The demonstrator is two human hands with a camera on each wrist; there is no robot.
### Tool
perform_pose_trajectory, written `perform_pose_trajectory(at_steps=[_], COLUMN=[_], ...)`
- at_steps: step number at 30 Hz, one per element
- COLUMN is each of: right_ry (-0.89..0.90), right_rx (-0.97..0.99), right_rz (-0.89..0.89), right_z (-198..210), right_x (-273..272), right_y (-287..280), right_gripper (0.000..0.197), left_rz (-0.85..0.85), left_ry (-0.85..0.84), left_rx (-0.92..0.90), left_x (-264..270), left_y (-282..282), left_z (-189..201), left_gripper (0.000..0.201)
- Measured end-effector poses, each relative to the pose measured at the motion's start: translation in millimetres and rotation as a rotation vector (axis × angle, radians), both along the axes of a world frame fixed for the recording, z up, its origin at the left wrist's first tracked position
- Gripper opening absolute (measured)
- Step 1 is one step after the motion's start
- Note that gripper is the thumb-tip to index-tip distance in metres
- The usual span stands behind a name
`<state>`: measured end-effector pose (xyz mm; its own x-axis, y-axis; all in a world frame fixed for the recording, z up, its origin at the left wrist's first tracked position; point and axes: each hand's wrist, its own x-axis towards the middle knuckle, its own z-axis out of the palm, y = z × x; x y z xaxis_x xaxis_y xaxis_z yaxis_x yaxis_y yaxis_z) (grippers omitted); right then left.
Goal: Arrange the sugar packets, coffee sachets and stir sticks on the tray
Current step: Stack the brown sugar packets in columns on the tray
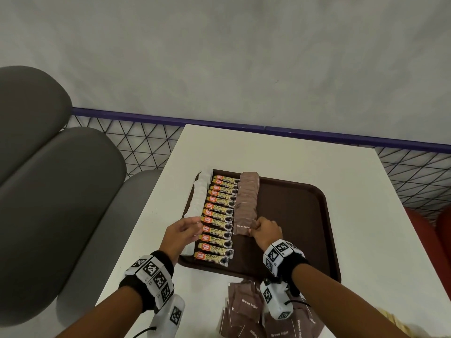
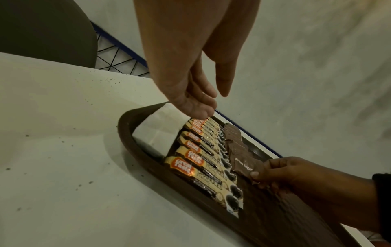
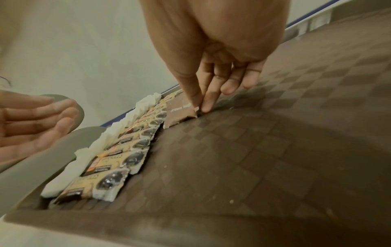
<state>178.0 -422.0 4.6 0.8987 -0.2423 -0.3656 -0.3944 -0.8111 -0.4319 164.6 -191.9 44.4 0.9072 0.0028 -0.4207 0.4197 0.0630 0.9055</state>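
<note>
A brown tray (image 1: 305,228) lies on the white table. Along its left side run a row of white packets (image 1: 199,198), a column of yellow coffee sachets (image 1: 218,220) and a column of brown sugar packets (image 1: 246,203). My right hand (image 1: 264,231) pinches the corner of the nearest brown sugar packet (image 1: 244,228) (image 3: 180,113) (image 2: 245,167) between thumb and forefinger at the column's near end. My left hand (image 1: 181,231) hovers with relaxed fingers over the white packets and the sachets' left ends, holding nothing (image 2: 201,100).
Loose brown sugar packets (image 1: 246,311) lie in a pile on the table in front of the tray. The tray's right half (image 3: 275,150) is bare. Grey seat cushions (image 1: 48,167) stand left of the table; a wire fence with a purple rail (image 1: 244,128) runs behind.
</note>
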Motion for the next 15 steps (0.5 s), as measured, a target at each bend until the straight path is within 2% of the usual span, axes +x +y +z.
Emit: perform_pose_trajectory(at_steps=[3,6,11,15], right_ry=[-0.041,-0.086,-0.192,-0.200], right_rx=[-0.035,-0.008,0.058,0.134], right_rz=[0.019,-0.025,-0.032,0.109], right_z=[5,9,12,16], right_x=[-3,-7,-25,-56], right_y=[0,-1,-10,-24], right_gripper=[0.016,0.019,0.023,0.012], left_rz=[-0.033,-0.137,-0.446,-0.717], left_ry=[0.007,0.035,0.084,0.158], left_rx=[0.012,0.054,0.199,0.301], left_x=[-3,-10,-29,-49], left_y=[-1,-2,-4,-5], left_z=[0,0,0,-3], left_gripper=[0.018,0.017,0.013,0.017])
